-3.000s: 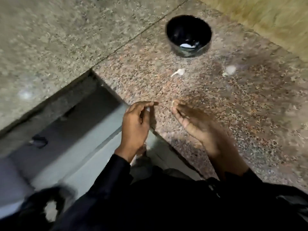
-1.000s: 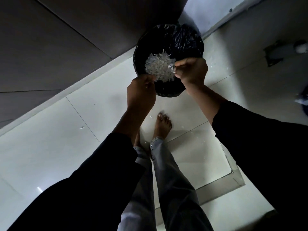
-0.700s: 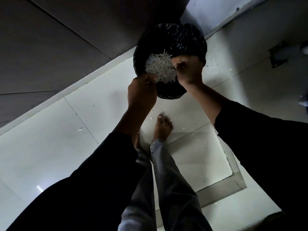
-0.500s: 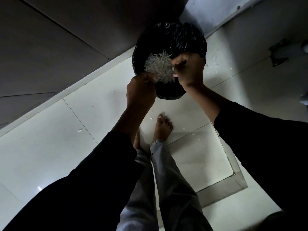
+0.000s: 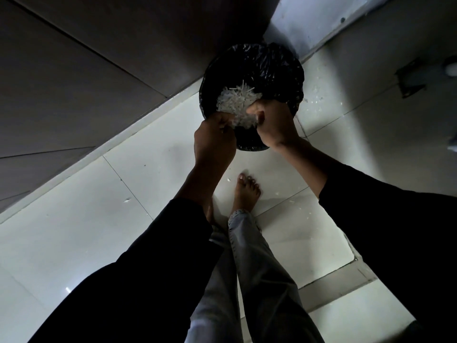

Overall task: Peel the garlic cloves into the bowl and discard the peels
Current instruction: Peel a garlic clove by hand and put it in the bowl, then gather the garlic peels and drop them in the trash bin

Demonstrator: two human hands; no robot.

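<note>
Both your hands have sunk a little closer to the bin mouth since half a second ago, and the right one has turned so its thumb now shows against the white pile. Your trash bin (image 5: 252, 70), lined with a black bag, stands on the pale floor tiles (image 5: 74, 219) against the wall, with a heap of pale scraps (image 5: 237, 102) inside. Your left hand (image 5: 214, 142) hangs over the near rim, fingers curled tight as if pinching a peel, though you cannot tell from here what it holds. Your right hand (image 5: 274, 125) is curled too, thumb and fingers bunched over the heap; its contents are hidden. Peels are light: let go this near the rim and they could drift onto the tiles, where white flecks (image 5: 314, 100) already lie. Neither the bowl nor the cloves are in view.
</note>
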